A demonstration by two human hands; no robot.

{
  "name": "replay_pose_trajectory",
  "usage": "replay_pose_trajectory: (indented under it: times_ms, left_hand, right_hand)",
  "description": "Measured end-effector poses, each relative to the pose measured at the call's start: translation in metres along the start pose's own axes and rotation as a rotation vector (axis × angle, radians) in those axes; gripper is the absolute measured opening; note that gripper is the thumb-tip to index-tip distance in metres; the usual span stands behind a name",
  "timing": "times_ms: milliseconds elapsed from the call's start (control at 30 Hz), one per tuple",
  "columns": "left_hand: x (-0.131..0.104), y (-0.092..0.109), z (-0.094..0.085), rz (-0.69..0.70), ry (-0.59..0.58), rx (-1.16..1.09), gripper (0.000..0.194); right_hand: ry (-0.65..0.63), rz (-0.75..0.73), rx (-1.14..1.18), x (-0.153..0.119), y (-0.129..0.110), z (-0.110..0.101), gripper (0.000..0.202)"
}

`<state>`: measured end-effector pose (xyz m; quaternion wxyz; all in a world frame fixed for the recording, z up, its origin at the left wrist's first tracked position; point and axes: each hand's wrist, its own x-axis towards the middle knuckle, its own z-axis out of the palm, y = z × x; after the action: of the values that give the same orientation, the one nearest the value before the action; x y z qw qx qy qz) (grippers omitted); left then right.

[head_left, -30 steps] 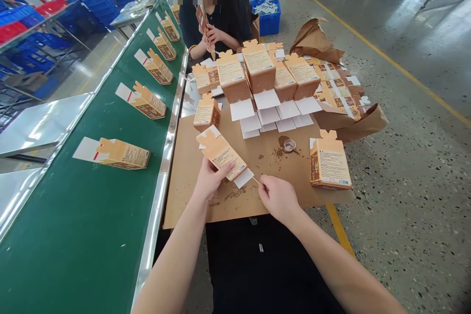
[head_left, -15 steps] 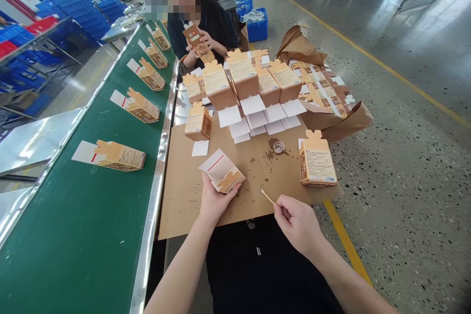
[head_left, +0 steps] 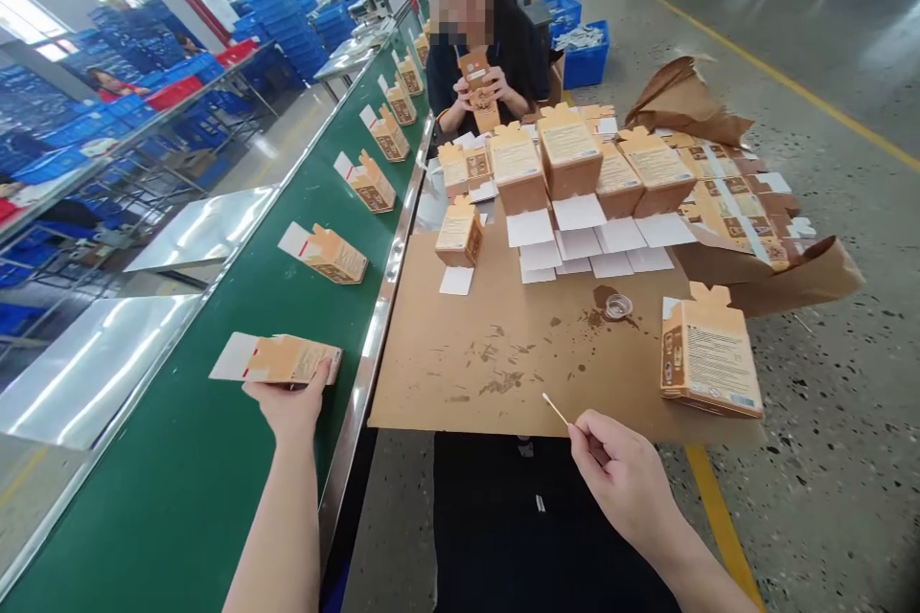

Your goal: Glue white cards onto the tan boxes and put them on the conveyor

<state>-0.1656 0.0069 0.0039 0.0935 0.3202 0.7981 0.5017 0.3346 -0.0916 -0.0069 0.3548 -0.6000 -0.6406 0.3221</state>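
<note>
My left hand [head_left: 291, 402] is over the green belt [head_left: 237, 460], its thumb and fingers around the near side of a brown carton [head_left: 291, 359] that lies there with its white flap pointing left. Between the thumb and fingers of my right hand [head_left: 622, 465] is a thin cotton swab [head_left: 556, 410], its tip pointing up and left over the front of the cardboard sheet [head_left: 446, 383]. Farther back on the sheet stands a small clear dish [head_left: 618, 307] beside dark wet spots. One carton [head_left: 711, 354] sits at the sheet's right edge, another [head_left: 460, 235] near its left edge.
Stacked cartons [head_left: 571, 153] with white flaps fill the back of the table. A metal rail [head_left: 378, 321] separates the sheet from the belt, which carries several more cartons. Across the table a person [head_left: 528, 48] holds a carton. Torn brown paper [head_left: 783, 283] surrounds flat cartons at right.
My left hand has moved left with its carton, from above the cardboard sheet onto the green belt. My right hand still holds the swab. The view has turned left.
</note>
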Motion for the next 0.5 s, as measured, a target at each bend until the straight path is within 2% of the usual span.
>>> replay_pose_trajectory:
  times_ms: [100, 200, 300, 400, 433, 500]
  left_hand:
    - [0.006, -0.003, 0.004, -0.053, -0.025, -0.018, 0.097]
    - [0.005, -0.003, 0.008, -0.111, -0.078, -0.011, 0.111]
    - [-0.010, -0.009, 0.000, -0.102, 0.008, -0.018, 0.123]
    - [-0.034, -0.011, -0.007, 0.049, 0.174, -0.067, 0.100]
    - [-0.041, -0.006, -0.005, 0.131, 0.192, -0.096, 0.089]
    - [-0.051, 0.016, 0.012, 0.269, 0.136, -0.167, 0.071]
  right_hand:
    - [-0.039, -0.009, -0.002, 0.007, -0.005, 0.001, 0.041]
    - [-0.066, -0.014, 0.003, 0.012, -0.005, -0.004, 0.042]
    - [-0.018, 0.000, -0.021, 0.009, 0.002, -0.012, 0.046]
    - [0.071, 0.022, -0.041, 0.001, 0.013, -0.020, 0.049]
    - [0.094, 0.025, -0.047, -0.001, 0.015, -0.022, 0.049]
    - [0.125, 0.023, -0.057, -0.005, 0.017, -0.022, 0.047]
